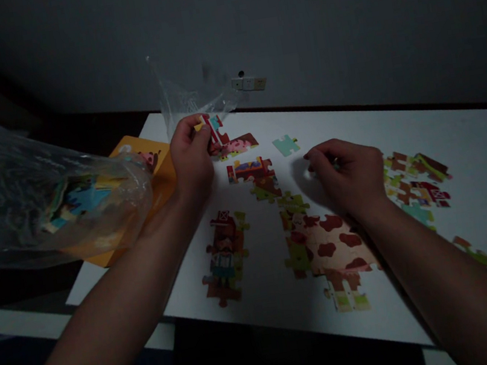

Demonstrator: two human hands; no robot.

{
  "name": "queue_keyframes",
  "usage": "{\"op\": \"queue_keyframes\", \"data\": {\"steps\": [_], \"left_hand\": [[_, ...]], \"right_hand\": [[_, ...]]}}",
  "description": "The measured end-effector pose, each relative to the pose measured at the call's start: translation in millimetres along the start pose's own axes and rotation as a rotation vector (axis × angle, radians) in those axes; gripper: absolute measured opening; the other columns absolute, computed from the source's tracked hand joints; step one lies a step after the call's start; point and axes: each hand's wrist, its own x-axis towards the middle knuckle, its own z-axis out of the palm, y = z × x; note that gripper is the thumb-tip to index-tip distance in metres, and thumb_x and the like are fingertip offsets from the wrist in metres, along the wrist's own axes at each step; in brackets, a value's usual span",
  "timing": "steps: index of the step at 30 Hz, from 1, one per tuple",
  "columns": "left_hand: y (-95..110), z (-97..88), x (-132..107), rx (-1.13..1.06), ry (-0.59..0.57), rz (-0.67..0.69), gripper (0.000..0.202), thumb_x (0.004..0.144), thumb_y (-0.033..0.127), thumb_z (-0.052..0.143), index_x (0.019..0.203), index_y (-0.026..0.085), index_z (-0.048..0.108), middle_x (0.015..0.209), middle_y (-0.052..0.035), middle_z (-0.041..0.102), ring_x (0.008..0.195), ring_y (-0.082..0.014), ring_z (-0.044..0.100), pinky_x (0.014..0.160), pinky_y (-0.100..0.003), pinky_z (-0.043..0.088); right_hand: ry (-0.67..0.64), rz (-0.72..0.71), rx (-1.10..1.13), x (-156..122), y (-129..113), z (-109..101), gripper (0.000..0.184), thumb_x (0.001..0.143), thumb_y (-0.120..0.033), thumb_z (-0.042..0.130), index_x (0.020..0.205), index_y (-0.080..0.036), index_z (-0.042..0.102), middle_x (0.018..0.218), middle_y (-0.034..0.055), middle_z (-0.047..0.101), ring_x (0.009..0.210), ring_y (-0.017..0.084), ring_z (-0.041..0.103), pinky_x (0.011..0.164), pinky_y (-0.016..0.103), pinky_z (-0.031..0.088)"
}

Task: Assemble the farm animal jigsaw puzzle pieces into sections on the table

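My left hand (192,156) pinches a red, white and teal jigsaw piece (216,127) above the far left part of the white table (182,265). Just below that hand lies a joined strip with a pink pig (238,145). My right hand (346,170) hovers with curled fingers and thumb together; whatever they hold, if anything, is hidden. A loose pale-teal puzzle piece (286,145) rests left of it. Under my right wrist, the partly joined brown-spotted cow puzzle (335,242) spreads out. Nearer my left forearm is a joined farmer section (224,255).
A clear plastic bag (103,197) with puzzle pieces inside sits over a yellow-orange box (161,182) at left. Another clear bag (188,102) stands behind my left hand. Several pieces, including a red barn (430,192), lie at right. A wall socket (249,83) is behind.
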Motion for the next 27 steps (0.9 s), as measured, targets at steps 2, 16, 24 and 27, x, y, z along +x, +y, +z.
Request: {"op": "queue_keyframes", "data": {"steps": [2, 16, 24, 27], "left_hand": [[2, 1.0, -1, 0.010, -0.004, 0.000, 0.006, 0.095, 0.027, 0.076, 0.098, 0.029, 0.071, 0.078, 0.0031, 0.067, 0.060, -0.0131, 0.061, 0.055, -0.024, 0.052], [2, 2.7, 3, 0.192, 0.095, -0.013, 0.014, 0.094, 0.012, 0.067, 0.095, 0.026, 0.070, 0.073, 0.0032, 0.064, 0.063, -0.0138, 0.061, 0.058, -0.023, 0.050], [-2, 2.0, 2, 0.324, 0.087, 0.053, 0.015, 0.105, 0.013, 0.068, 0.108, 0.027, 0.074, 0.086, -0.0009, 0.072, 0.072, -0.0169, 0.067, 0.068, -0.029, 0.054], [-6, 0.0, 1, 0.370, 0.108, 0.102, 0.015, 0.105, 0.014, 0.068, 0.109, 0.026, 0.075, 0.091, -0.0027, 0.076, 0.074, -0.0175, 0.068, 0.071, -0.031, 0.056]], "right_hand": [[-0.006, 0.004, 0.002, 0, 0, 0, 0.021, 0.095, -0.036, 0.069, 0.082, -0.026, 0.082, 0.070, 0.0015, 0.077, 0.063, 0.020, 0.068, 0.069, 0.036, 0.046], [-0.075, 0.018, -0.049, -4, -2, 1, 0.020, 0.095, -0.039, 0.072, 0.086, -0.027, 0.085, 0.072, 0.0021, 0.079, 0.062, 0.023, 0.070, 0.071, 0.039, 0.049], [-0.111, -0.003, -0.090, -6, -3, 1, 0.023, 0.095, -0.042, 0.071, 0.087, -0.026, 0.086, 0.075, 0.0034, 0.081, 0.064, 0.025, 0.073, 0.068, 0.038, 0.051], [-0.111, 0.002, -0.078, -6, -2, 1, 0.023, 0.095, -0.041, 0.070, 0.088, -0.026, 0.086, 0.077, 0.0039, 0.083, 0.065, 0.024, 0.074, 0.068, 0.037, 0.051]]}}
